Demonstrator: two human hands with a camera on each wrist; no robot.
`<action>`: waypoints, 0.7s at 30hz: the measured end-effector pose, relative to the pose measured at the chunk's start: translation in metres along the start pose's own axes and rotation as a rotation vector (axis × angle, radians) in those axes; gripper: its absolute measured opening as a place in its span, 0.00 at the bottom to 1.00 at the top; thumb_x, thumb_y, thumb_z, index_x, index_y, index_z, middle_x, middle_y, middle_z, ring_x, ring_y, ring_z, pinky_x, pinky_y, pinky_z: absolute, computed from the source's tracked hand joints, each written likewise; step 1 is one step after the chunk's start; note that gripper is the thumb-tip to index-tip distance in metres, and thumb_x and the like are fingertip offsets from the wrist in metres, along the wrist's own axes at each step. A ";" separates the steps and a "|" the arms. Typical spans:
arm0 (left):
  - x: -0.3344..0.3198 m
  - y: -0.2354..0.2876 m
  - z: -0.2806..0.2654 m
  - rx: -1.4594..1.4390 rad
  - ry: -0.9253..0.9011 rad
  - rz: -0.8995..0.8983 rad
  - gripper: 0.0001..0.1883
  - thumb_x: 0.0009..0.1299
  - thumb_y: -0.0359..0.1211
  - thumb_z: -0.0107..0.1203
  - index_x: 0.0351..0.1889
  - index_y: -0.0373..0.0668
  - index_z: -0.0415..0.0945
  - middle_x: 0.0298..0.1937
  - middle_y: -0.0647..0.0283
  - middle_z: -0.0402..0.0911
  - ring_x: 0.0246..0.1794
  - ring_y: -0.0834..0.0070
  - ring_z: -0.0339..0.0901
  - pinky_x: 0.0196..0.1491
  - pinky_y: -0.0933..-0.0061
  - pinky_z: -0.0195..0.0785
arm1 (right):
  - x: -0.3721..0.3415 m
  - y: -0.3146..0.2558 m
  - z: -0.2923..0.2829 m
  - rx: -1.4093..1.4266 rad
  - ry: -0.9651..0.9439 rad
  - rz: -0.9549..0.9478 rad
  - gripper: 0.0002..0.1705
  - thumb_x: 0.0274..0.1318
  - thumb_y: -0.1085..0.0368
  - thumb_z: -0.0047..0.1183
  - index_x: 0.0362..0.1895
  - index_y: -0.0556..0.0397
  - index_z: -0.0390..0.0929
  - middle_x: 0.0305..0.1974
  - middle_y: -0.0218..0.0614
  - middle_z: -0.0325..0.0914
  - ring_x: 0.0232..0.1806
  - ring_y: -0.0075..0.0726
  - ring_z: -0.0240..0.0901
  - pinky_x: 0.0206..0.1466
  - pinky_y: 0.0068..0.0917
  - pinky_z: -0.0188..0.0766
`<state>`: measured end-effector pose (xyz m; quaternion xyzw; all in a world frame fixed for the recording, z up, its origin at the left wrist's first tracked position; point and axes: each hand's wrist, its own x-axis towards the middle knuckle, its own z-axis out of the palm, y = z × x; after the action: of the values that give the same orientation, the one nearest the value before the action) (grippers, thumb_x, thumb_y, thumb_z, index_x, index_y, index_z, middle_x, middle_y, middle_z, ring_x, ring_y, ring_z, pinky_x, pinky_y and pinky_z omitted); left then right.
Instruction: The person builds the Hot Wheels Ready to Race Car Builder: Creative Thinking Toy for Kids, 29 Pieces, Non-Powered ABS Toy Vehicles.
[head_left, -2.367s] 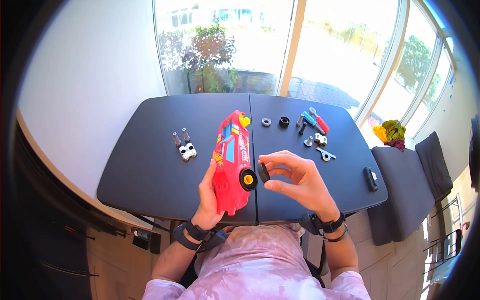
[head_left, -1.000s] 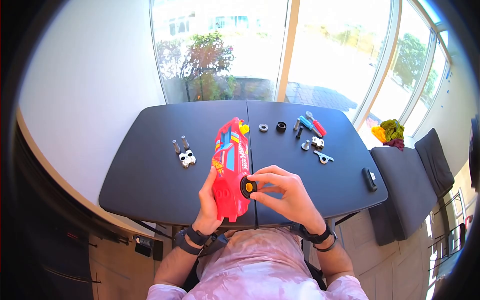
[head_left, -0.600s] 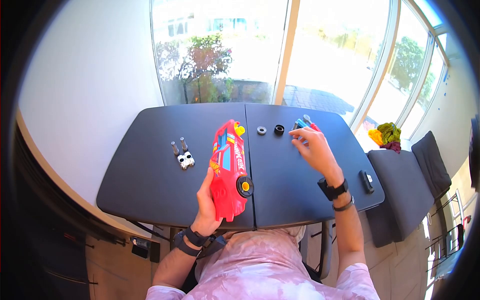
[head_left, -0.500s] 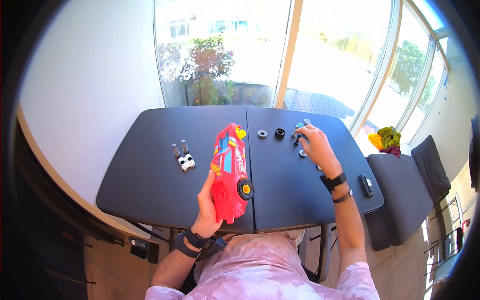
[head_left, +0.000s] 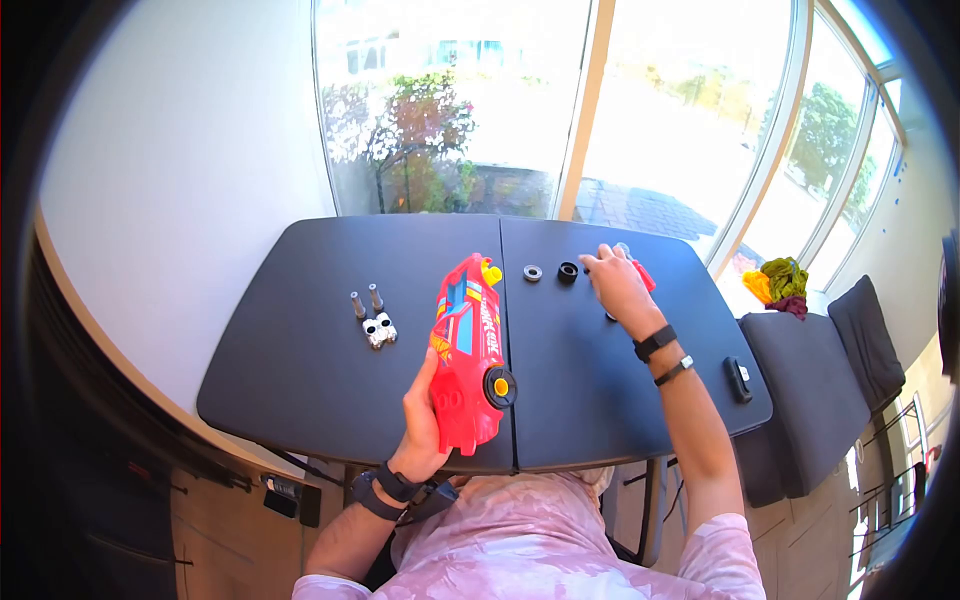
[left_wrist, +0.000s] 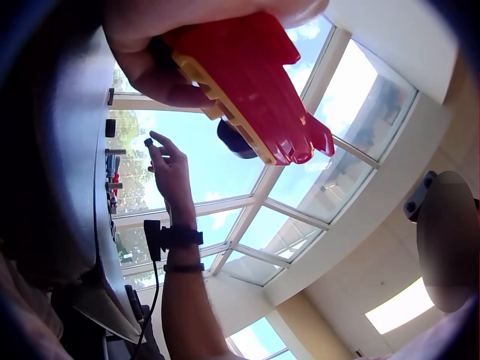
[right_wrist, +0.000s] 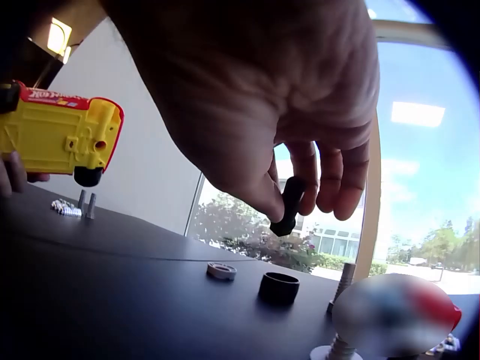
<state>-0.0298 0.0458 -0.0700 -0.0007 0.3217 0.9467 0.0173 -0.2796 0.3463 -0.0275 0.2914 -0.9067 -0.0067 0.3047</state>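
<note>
My left hand (head_left: 421, 425) grips a red toy car (head_left: 463, 350) by its side, holding it tilted above the table. A black wheel (head_left: 512, 388) sits around a yellow hub near the car's lower end. In the right wrist view the car's yellow underside shows. My right hand (head_left: 620, 288) is over the far right of the table, pinching a black bolt (right_wrist: 288, 207) between thumb and fingers, raised off the tabletop. Below it stand a black ring (right_wrist: 279, 292) and a thinner grey ring (right_wrist: 222, 275). A grey bolt (right_wrist: 346, 279) stands beside them.
On the left, a silver block with round holes (head_left: 380, 331) lies by two upright bolts (head_left: 358, 304). A red-handled tool (head_left: 646, 277) is partly hidden behind my right hand. A dark device (head_left: 738, 380) lies near the right edge. A grey seat (head_left: 810, 395) stands beside the table.
The right hand first brought a black disc to the car's wheel, then left it and moved to the far right parts, where it now holds a black bolt. The left hand keeps the car.
</note>
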 end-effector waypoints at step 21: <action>-0.001 0.001 -0.001 0.027 -0.028 0.007 0.37 0.92 0.62 0.47 0.81 0.40 0.71 0.67 0.55 0.89 0.61 0.67 0.91 0.62 0.62 0.87 | -0.089 -0.189 -0.143 1.185 0.237 0.075 0.10 0.65 0.77 0.75 0.46 0.61 0.87 0.50 0.41 0.92 0.48 0.39 0.95 0.52 0.32 0.91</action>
<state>-0.0286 0.0442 -0.0699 0.0140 0.3342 0.9422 0.0184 -0.0429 0.2604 0.0043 0.3781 -0.7256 0.5428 0.1897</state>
